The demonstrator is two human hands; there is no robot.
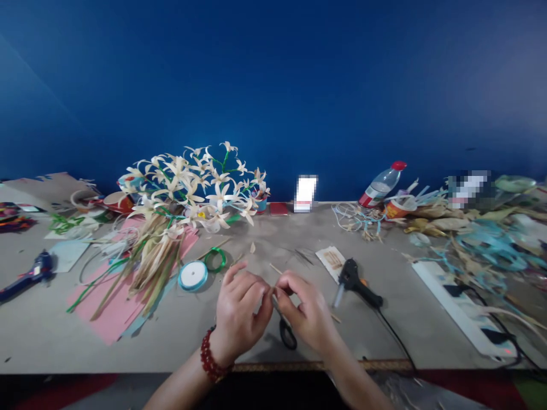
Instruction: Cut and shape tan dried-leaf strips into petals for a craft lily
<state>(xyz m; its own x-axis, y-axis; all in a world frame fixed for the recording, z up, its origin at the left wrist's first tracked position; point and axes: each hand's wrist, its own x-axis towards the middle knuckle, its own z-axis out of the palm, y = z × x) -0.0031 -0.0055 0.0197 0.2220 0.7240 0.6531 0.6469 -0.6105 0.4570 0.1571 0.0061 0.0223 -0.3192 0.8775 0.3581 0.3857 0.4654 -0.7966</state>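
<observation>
My left hand, with a red bead bracelet at the wrist, meets my right hand over the middle of the table. Thumb and forefinger of each are pinched together, tip to tip, around something too small to name. Beneath them lies a pair of scissors, one black handle loop showing, the rest mostly hidden. Left of my hands are a spool of light-blue ribbon and a green roll. A black glue gun rests on the right, beside a small white packet.
White handmade flowers stand at the back left, above dried husks on pink paper. A blue glue gun lies far left. A power strip with cords, a bottle and blue strips occupy the right.
</observation>
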